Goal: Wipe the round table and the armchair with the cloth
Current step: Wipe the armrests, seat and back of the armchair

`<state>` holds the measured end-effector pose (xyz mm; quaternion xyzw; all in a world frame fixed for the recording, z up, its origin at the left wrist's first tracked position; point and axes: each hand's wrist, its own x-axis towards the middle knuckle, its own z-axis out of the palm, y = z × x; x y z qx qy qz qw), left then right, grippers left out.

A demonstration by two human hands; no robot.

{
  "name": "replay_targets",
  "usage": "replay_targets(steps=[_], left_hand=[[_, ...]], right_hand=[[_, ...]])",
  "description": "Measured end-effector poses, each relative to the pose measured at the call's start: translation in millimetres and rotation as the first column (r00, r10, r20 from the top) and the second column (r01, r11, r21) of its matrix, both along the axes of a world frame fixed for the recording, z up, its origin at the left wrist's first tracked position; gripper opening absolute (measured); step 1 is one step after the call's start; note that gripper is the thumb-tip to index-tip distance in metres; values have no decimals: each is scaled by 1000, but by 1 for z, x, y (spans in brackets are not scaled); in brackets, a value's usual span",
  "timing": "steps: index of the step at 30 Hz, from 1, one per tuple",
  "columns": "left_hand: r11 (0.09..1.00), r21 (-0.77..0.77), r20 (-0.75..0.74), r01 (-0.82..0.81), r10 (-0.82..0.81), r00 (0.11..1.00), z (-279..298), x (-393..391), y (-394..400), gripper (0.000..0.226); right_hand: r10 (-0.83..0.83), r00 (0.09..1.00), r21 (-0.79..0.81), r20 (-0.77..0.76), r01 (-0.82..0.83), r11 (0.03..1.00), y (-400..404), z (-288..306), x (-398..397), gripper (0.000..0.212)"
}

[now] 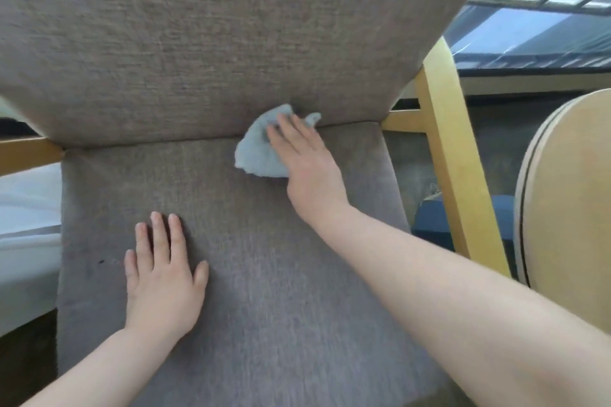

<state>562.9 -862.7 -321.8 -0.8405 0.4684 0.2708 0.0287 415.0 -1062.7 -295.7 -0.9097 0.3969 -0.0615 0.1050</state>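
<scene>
Cloth point(256, 150), pale blue and crumpled, lies under flat right grip point(305, 158) at 1 o'clock on armchair point(264, 274); left grip point(163, 277) spread flat.

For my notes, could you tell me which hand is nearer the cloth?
Right. The right hand presses on the cloth at the seat's back; the left hand lies flat nearer the front.

Crumpled pale-blue cloth point(256, 150) on grey armchair point(264, 274) seat
</scene>
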Motion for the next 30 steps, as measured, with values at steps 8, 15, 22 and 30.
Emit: replay_targets(steps=[8,15,22,30], left_hand=[[998,-54,41,25,-22,999,-10,-2,7,80],[1000,17,-3,-13,13,1000,5,-3,-4,78],[995,-70,12,-64,65,998,4,-2,19,77],[999,0,27,-41,41,999,7,-3,73,67]], right_hand=[[67,954,11,-292,-67,998,-75,-36,-112,58],[-867,498,349,23,809,474,-40,-18,-71,58],[-510,857,273,-76,510,816,45,-44,48,65],[83,993,187,79,-96,978,105,-51,-54,64]])
